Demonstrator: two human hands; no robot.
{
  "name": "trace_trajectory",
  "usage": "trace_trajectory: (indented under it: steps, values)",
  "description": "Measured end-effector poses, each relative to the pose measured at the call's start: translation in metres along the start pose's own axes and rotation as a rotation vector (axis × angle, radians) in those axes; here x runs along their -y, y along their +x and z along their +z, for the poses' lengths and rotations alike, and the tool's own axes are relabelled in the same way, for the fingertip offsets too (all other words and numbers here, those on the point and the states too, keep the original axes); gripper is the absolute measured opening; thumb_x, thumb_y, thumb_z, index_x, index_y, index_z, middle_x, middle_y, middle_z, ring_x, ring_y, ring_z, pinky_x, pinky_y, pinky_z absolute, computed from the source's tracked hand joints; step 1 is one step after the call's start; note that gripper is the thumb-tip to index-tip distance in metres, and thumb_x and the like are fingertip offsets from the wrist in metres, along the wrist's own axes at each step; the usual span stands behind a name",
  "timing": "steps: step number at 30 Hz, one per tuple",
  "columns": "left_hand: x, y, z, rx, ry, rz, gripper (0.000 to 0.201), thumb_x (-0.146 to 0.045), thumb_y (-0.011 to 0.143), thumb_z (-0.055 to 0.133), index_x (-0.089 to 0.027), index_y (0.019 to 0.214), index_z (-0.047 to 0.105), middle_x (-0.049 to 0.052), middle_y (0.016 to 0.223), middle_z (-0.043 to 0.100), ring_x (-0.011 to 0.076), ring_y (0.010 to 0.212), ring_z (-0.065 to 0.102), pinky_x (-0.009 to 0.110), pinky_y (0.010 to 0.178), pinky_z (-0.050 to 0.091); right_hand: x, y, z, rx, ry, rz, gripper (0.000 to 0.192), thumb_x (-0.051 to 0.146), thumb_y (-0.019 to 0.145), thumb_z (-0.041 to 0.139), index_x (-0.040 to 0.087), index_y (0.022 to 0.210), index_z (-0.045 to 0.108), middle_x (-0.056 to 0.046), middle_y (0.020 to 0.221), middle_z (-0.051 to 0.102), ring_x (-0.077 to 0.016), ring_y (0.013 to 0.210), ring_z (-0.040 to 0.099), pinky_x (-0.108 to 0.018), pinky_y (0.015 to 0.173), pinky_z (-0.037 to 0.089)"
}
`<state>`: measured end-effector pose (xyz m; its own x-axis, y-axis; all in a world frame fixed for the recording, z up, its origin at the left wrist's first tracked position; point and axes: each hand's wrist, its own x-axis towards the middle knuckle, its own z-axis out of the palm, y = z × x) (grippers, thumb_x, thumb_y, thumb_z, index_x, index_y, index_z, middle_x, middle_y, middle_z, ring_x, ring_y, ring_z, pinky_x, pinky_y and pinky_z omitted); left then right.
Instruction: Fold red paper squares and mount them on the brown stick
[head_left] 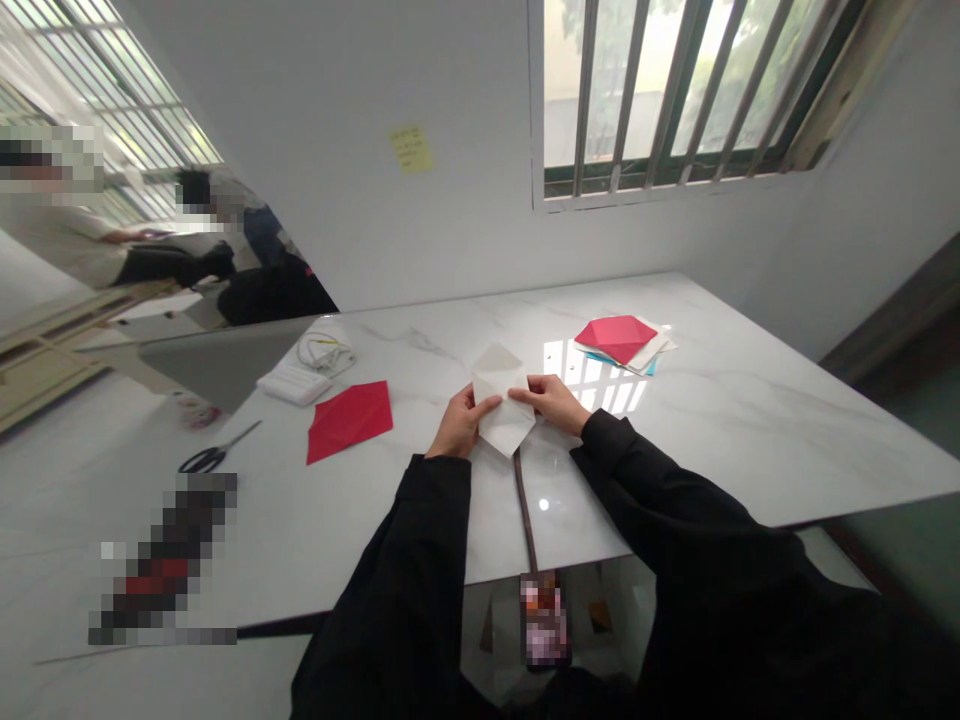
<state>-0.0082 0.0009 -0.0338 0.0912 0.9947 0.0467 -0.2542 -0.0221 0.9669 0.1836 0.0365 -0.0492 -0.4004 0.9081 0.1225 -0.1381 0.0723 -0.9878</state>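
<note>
White paper (501,400), partly folded, was pinched at mid-worktop (750,420) by the left hand (459,424) and right hand (553,402); several creases seemed made, more apparently remaining; red paper (349,419) lay flat nearby.

Folded paper (501,400) on the table (750,420), held between left hand (459,422) and right hand (553,400). To its left, a flat paper sheet (350,420), with scissors (214,455) farther left near the edge and a cable bundle (322,352) behind. To the right rear, a paper stack (622,340), below the window (675,90).
</note>
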Motion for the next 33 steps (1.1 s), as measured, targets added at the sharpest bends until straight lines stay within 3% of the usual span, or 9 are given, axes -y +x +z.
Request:
trace_trajectory:
  steps: [13,21,33]
  values:
    - [-0.003,-0.001,0.000,0.012,-0.036,-0.024,0.061,-0.040,0.069,0.095,-0.011,0.118,0.074,0.015,0.112,0.080,0.0323,0.105,0.075,0.044,0.093,0.060,0.007,-0.002,0.003,-0.050,0.024,0.017,0.041,0.048,0.080,0.085,0.012,0.099,0.077,-0.005,0.080,0.075,-0.0126,0.061,0.061,-0.024,0.054,0.044]
    - [-0.001,-0.001,0.000,0.001,0.008,-0.008,0.062,-0.042,0.068,0.095,-0.011,0.118,0.074,0.015,0.111,0.080,0.0305,0.098,0.076,0.044,0.090,0.061,0.011,-0.005,0.003,-0.023,0.057,0.024,0.038,0.043,0.080,0.086,0.013,0.102,0.077,-0.008,0.096,0.080,-0.0190,0.081,0.072,-0.028,0.070,0.056]
    - [0.003,0.001,-0.002,-0.009,0.079,-0.010,0.061,-0.042,0.062,0.096,-0.011,0.111,0.077,0.013,0.104,0.081,0.0297,0.092,0.075,0.039,0.083,0.059,0.008,-0.004,0.002,0.024,-0.066,0.062,0.030,0.040,0.085,0.083,0.012,0.096,0.079,-0.009,0.089,0.079,-0.0177,0.074,0.069,-0.026,0.065,0.052]
